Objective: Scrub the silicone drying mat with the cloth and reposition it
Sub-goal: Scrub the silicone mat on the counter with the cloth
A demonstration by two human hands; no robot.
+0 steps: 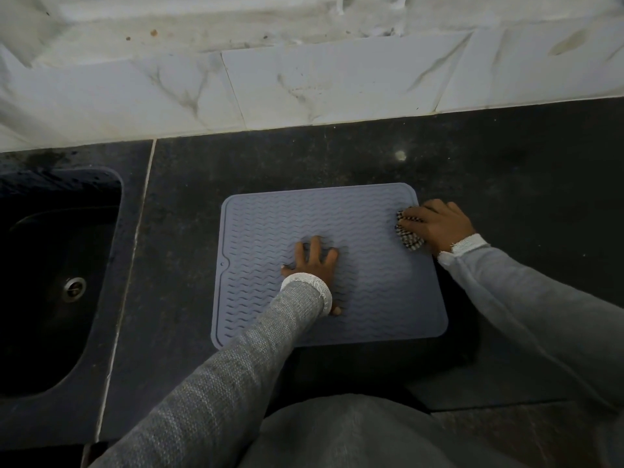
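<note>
While the left hand (312,265) lies flat, fingers spread, pressing mid-mat, the silicone drying mat (364,231) stays pinned to the dark tabletop (506,170), prob. so scrubbing won't drag it. Right hand (435,224) is curled tight round the bunched checked cloth (407,236), working the mat's edge furthest from the left hand. Sink (50,265) sits well beyond the left hand, away from the mat. Repositioning looks not yet started.

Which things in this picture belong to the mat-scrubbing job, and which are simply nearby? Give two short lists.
In the job: silicone drying mat; checked cloth; right hand pressing the cloth at the mat's right edge; left hand flat on the mat.

Just nearby: sink; countertop; tiled wall.
</note>
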